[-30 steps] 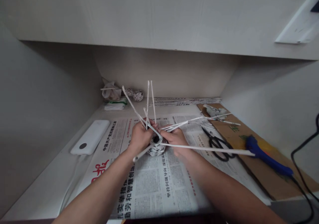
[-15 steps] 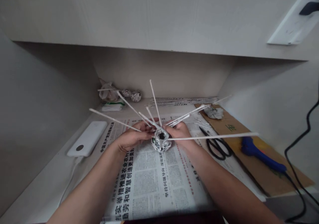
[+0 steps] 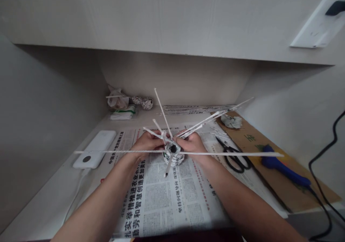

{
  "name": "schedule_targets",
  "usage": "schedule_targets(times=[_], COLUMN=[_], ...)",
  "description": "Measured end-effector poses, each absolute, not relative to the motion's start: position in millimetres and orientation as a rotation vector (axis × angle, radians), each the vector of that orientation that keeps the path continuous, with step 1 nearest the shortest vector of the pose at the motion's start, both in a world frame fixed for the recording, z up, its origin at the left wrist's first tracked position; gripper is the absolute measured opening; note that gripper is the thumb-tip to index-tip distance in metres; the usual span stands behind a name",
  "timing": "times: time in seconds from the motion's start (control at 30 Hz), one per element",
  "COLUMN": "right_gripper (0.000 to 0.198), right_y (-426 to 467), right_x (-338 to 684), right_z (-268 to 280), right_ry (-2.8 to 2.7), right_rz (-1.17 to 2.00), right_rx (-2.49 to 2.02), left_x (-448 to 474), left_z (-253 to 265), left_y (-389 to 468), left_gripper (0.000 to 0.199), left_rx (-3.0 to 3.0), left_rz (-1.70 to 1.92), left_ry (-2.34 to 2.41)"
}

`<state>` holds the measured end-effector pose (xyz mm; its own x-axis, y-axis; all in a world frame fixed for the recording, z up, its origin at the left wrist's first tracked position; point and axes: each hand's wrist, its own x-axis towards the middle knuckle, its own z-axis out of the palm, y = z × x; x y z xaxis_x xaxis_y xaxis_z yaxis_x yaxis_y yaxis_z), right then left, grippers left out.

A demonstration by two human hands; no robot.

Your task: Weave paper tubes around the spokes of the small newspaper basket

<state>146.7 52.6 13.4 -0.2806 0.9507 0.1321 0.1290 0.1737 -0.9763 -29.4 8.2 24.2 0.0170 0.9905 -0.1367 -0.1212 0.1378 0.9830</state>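
Observation:
Between my two hands is a small woven newspaper piece (image 3: 176, 159), round, with a dark hole in its top. Several thin white paper rods stick out from it to the left, the right and away from me; one short end points toward me. My left hand (image 3: 147, 143) grips its left back side, with the fingertips partly hidden behind the rods. On the other side my right hand (image 3: 191, 143) is closed around its right back side, near a bundle of rods (image 3: 202, 125). Below lies a spread newspaper (image 3: 161, 206).
Black-handled scissors (image 3: 233, 157) lie right of the newspaper, beside a cardboard sheet (image 3: 291, 195) bearing a blue glue gun (image 3: 285, 168) and a crumpled grey lump (image 3: 231, 121). A white power bank (image 3: 94, 150) is at left. Paper rods (image 3: 196, 109) and a woven gourd shape (image 3: 144, 102) lie at the back.
The woven piece has turned in my hands. A left rod swung level across the power bank, a short end now points toward me, and my left hand has shifted slightly.

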Motion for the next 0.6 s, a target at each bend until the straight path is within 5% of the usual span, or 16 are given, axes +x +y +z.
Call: schedule_targets(times=[0.6], right_gripper=[0.011], right_y=[40], right_x=[139], right_z=[11], right_ry=[-1.625], right_rz=[1.101], right_rx=[-0.998], left_x=[-15], left_z=[23], left_y=[4], left_gripper=[0.019], left_rx=[1.109], left_rz=[1.231], left_ry=[1.307])
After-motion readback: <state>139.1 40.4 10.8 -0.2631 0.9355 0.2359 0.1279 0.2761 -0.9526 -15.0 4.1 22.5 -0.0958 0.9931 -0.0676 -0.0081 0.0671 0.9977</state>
